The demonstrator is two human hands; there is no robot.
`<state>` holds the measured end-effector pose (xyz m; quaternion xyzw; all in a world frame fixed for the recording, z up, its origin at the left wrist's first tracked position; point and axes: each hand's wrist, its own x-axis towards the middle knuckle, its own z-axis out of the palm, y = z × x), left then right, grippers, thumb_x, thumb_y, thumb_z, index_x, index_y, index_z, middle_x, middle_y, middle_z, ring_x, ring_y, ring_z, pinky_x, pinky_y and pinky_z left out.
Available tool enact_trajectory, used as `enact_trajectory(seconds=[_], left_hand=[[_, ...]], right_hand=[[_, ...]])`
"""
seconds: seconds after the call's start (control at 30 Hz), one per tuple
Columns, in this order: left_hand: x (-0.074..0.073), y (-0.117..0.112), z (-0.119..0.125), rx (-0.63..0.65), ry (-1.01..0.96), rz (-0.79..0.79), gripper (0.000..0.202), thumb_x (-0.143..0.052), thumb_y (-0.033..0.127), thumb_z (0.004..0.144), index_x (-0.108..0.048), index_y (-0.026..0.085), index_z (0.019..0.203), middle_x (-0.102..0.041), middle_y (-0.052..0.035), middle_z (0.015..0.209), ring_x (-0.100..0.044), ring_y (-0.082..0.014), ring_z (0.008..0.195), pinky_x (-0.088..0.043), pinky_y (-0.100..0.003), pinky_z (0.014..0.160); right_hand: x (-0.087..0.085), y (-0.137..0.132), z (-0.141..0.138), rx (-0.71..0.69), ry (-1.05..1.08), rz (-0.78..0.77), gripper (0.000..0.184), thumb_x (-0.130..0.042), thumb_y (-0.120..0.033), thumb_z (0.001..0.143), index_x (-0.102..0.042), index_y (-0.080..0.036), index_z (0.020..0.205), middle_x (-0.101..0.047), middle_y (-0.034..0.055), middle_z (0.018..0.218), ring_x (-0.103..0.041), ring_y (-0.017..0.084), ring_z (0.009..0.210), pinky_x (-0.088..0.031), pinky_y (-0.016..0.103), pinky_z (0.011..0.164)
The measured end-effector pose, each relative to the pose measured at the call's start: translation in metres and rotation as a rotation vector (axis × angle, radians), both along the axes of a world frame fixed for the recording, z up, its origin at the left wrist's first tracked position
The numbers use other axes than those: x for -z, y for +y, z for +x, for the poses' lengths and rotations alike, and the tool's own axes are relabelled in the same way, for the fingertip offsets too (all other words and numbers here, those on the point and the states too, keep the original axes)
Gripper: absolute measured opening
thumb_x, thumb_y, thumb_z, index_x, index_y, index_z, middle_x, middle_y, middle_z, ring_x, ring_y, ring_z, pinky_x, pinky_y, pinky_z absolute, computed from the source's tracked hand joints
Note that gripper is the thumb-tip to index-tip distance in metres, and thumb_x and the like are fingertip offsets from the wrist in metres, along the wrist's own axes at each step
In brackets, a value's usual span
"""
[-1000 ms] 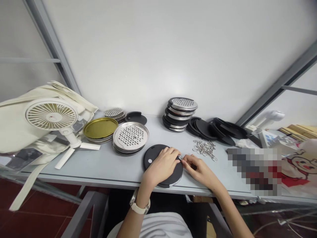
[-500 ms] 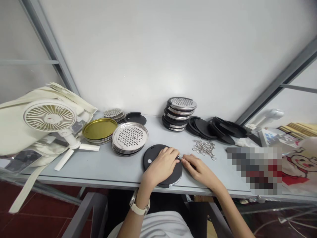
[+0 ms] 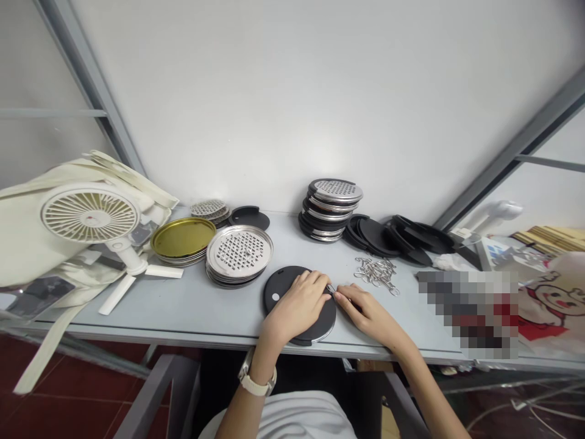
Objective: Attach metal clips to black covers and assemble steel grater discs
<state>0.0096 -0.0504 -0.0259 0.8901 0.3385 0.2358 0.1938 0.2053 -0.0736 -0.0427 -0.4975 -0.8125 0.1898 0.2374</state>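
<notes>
A round black plastic holder (image 3: 284, 283) with a white dot lies flat near the table's front edge, a metal rim showing at its lower right. Across its top rests my left hand (image 3: 299, 305), fingers bent together over the right side and gripping it. My right hand (image 3: 363, 310) is closed in a pinch at that side, on a small metal clip (image 3: 331, 289) that partly shows between both hands' fingertips. Beyond the right hand lies a loose pile of similar metal clips (image 3: 377, 271). To the left sits a stack of round metal grater plates (image 3: 240, 251).
At the back stands a stack of graters in black holders (image 3: 331, 207), with more black holders (image 3: 379, 236) to its right. Gold-coloured round plates (image 3: 183, 238) and a white fan (image 3: 91, 213) are at left. A printed bag (image 3: 555, 299) lies at right.
The metal clip at the fingertips appears slightly turned. Both hands and the black holder are in nearly the same place; the whole view has shifted very slightly.
</notes>
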Motion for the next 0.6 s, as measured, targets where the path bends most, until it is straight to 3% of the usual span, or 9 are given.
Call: enact_trajectory(seconds=[0.6], left_hand=[[-0.0010,-0.0004,0.0008,-0.001,0.007,0.003,0.013,-0.037,0.022,0.098,-0.047,0.020,0.106,-0.054,-0.0051,0.112,-0.048,-0.0211,0.107,-0.039,-0.038,0.097]], right_hand=[[0.0015,0.0012,0.0010,-0.001,-0.007,-0.006,0.035,-0.030,-0.035,0.101,-0.048,-0.022,0.075,-0.055,0.0013,0.070,-0.051,0.019,0.069,-0.040,0.034,0.075]])
